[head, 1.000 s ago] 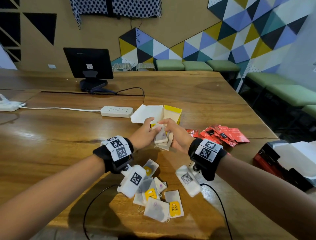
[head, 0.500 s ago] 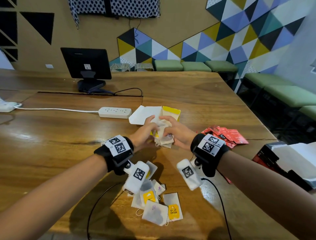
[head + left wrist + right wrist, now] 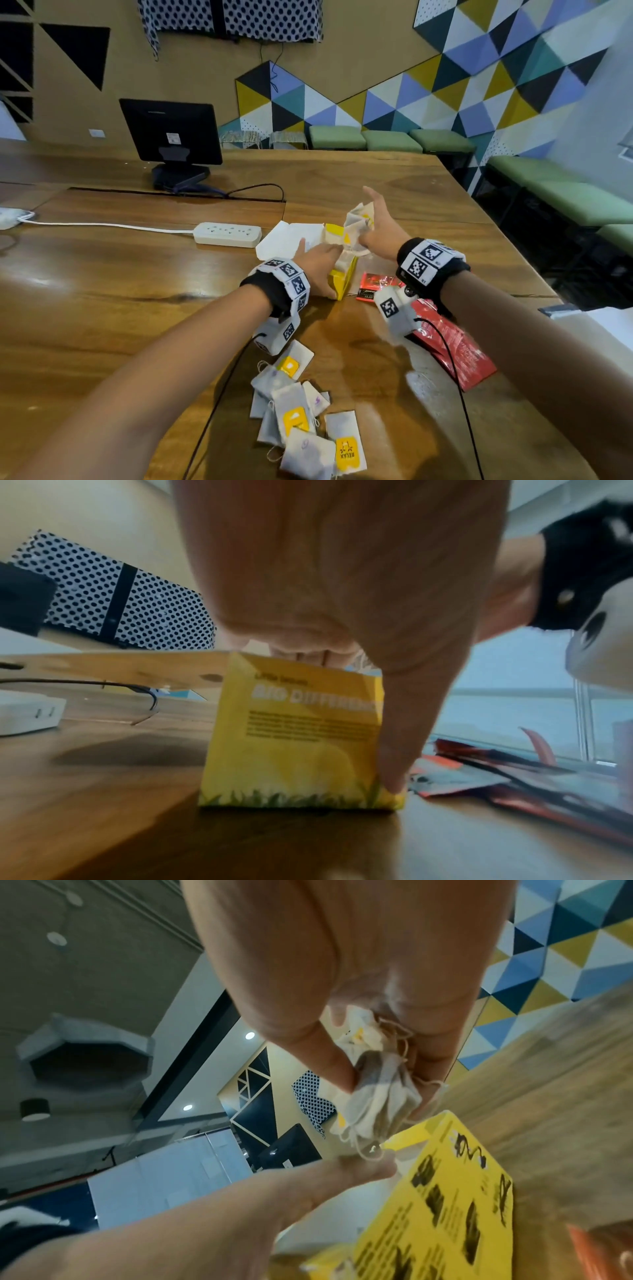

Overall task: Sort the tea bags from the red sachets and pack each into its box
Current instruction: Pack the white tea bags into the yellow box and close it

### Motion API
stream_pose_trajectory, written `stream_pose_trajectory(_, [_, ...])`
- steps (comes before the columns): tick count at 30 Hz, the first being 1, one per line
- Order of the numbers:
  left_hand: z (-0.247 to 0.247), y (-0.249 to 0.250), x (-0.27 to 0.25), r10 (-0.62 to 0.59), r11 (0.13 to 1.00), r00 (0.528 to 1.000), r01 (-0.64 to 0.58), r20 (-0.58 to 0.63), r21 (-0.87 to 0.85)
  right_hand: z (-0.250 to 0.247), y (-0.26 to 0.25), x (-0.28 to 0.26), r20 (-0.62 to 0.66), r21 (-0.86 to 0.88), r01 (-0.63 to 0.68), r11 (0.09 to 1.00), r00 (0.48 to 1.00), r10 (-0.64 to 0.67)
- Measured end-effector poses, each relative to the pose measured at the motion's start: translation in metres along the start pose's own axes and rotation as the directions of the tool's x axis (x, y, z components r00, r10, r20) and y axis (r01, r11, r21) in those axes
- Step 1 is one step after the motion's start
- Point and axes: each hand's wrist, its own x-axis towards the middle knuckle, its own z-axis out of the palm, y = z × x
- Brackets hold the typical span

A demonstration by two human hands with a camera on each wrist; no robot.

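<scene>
Steadying yellow cardboard box [image 3: 343, 285] with clasping left hand [image 3: 318, 265], pinching bunched white paper tea bags [image 3: 358, 221] in right hand [image 3: 383, 228]; next, likely lowering them inside.

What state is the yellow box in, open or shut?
Open. The box has its white flap folded back behind it; the left hand grips the uncovered top edge.

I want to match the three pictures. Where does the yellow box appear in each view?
Head: yellow box at centre, held by the left hand.
Left wrist: centre, upright on the table.
Right wrist: lower right, below the tea bags in the right hand.
Shared landmark: the dotted cloth on the wall.
</scene>
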Motion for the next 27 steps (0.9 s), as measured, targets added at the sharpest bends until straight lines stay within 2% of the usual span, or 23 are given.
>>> stream_pose_trajectory(3, [0.001,0.0,0.011,0.009,0.988,0.996,-0.024,0.092,0.156,0.002,0.001,0.006,-0.003,-0.017,0.007,1.0,1.0,-0.007])
stream_pose_trajectory(6, [0.001,-0.003,0.015,0.014,0.974,0.988,-0.049,0.156,0.22,0.007,0.005,0.01,0.001,-0.001,-0.026,1.0,1.0,0.026])
stream_pose_trajectory(10, [0.003,-0.005,0.014,0.004,0.97,0.988,-0.042,0.157,0.241,0.015,0.011,0.015,-0.024,0.079,-0.045,0.996,0.999,0.047])
stream_pose_trajectory(13, [0.003,-0.005,0.011,-0.003,0.958,0.987,-0.042,0.159,0.284,0.018,0.012,0.015,-0.027,0.076,-0.041,0.996,0.999,0.044])
stream_pose_trajectory(17, [0.002,-0.005,0.002,-0.005,0.955,0.981,-0.052,0.192,0.293,0.018,0.01,0.007,0.0,0.034,-0.047,0.998,0.999,0.047])
stream_pose_trajectory(21, [0.003,-0.001,-0.012,0.044,0.952,0.984,-0.094,0.175,0.291,0.019,0.006,-0.003,0.03,-0.046,0.024,0.999,0.999,-0.022])
stream_pose_trajectory(25, [0.006,-0.002,-0.023,0.058,0.972,0.976,-0.103,0.208,0.213,0.022,0.001,-0.009,0.093,-0.087,0.071,0.994,0.994,-0.063])
stream_pose_trajectory(27, [0.007,0.001,-0.029,0.068,0.964,0.976,-0.117,0.205,0.239,0.024,-0.002,-0.011,0.104,-0.117,0.091,0.989,0.991,-0.079])
